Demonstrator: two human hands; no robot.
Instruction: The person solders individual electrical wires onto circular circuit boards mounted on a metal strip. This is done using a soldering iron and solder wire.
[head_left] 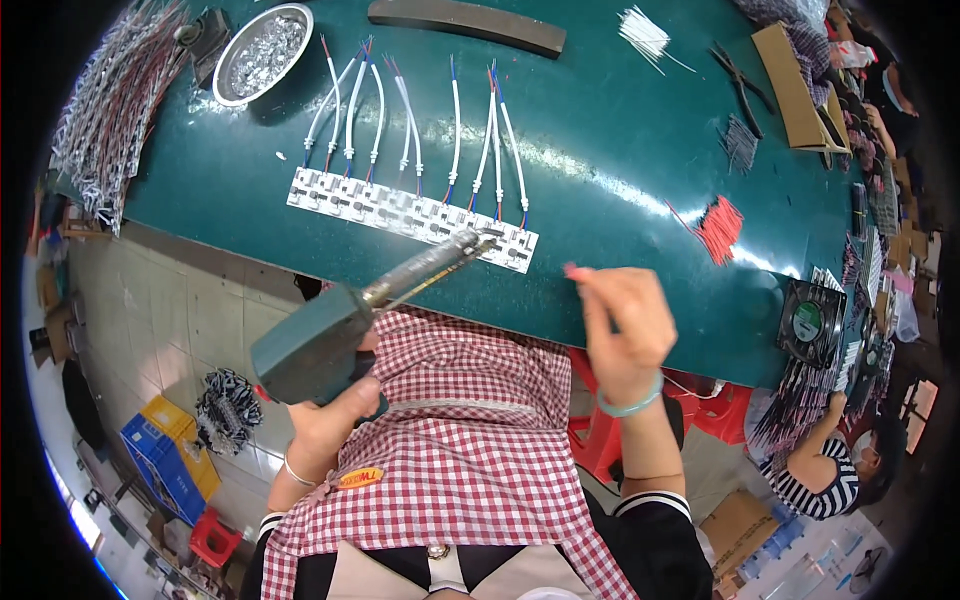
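My left hand (335,415) is wrapped round the handle of a dark green soldering gun (318,340). Its long metal barrel reaches up to the right, and the tip lies over the right part of a white circuit board strip (400,213). Several white cables (455,130) with red and blue wire ends stand out from the strip's far side. To the right of the strip, my right hand (630,320) is closed in a pinch, away from the board. A small red piece (574,271) shows at its fingertips; its exact kind is too small to tell.
A metal bowl of shiny scraps (263,55) and a large cable bundle (115,110) lie at left. A dark bar (467,25) sits far back. Rightward are white pieces (645,38), pliers (742,88), grey pieces (739,143) and red pieces (720,229). Another person (825,465) works at lower right.
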